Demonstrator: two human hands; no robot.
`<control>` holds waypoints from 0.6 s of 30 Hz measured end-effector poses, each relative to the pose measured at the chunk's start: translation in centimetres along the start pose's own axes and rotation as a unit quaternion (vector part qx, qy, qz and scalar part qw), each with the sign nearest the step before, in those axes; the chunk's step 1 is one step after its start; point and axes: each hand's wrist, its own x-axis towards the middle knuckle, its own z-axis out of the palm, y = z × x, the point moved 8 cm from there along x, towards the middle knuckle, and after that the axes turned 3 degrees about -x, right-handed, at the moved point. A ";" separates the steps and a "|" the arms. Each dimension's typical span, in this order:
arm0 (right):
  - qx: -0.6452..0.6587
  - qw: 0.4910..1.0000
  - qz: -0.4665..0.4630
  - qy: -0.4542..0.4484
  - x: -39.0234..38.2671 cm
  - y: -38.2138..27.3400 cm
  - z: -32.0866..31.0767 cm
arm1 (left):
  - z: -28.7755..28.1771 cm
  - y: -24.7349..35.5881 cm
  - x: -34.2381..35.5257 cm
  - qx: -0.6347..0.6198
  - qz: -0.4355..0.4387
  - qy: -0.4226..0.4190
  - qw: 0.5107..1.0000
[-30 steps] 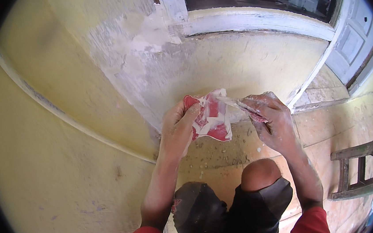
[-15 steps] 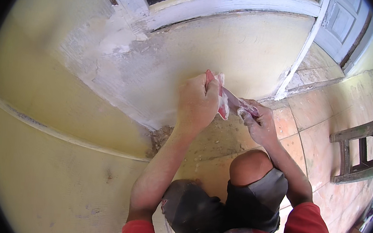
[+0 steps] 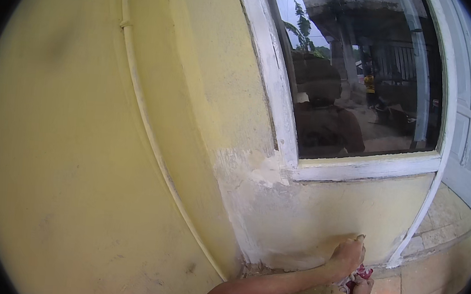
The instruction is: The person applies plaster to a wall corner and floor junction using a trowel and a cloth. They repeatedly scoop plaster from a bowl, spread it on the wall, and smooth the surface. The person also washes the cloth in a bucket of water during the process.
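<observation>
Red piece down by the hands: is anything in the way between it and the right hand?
Nothing visible: the right hand sits right against the lower side of the red piece. The left hand is just above, not between them.

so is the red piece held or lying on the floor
Held: the red piece shows at the fingers of the right hand, close beside the left hand. Its full shape is hidden.
</observation>
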 end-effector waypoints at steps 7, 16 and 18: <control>-0.037 0.991 0.050 -0.115 4.2 1.9 -2.6 | 1.5 2.1 1.8 0.047 0.049 0.027 0.997; 0.146 0.984 0.087 -0.059 -1.3 -5.9 -3.6 | -2.2 -1.3 2.9 -0.100 0.006 0.031 0.994; 0.165 0.981 0.073 -0.066 -0.7 -6.5 -5.0 | -3.4 -2.0 1.9 -0.117 -0.005 -0.002 0.993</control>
